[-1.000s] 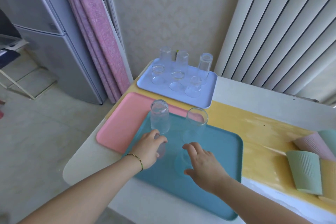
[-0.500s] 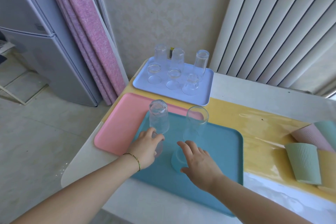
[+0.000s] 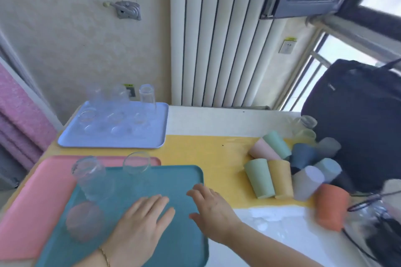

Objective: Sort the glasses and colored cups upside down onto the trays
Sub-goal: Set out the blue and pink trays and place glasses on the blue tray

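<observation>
Both hands are empty over the teal tray (image 3: pixel 173 182). The left hand (image 3: pixel 141 223) is spread flat above its near part with the fingers straight. The right hand (image 3: pixel 212 210) hovers at its right rim, fingers loosely apart. Three clear pieces stand on that tray: a glass (image 3: pixel 91 178) at ten o'clock from the left hand, a second glass (image 3: pixel 136 165) at twelve, and a blurred third glass (image 3: pixel 83 221) at nine. The teal tray overlaps a pink tray (image 3: pixel 32 201) on its left. At the bench's (image 3: pixel 217 119) far left, a lilac tray (image 3: pixel 112 140) holds more glasses (image 3: pixel 147 97), too blurred to count. The cups (image 3: pixel 282 169) lie heaped on the yellow mat (image 3: pixel 206 154) at two o'clock from the right hand, against a black bag (image 3: pixel 358 125).
</observation>
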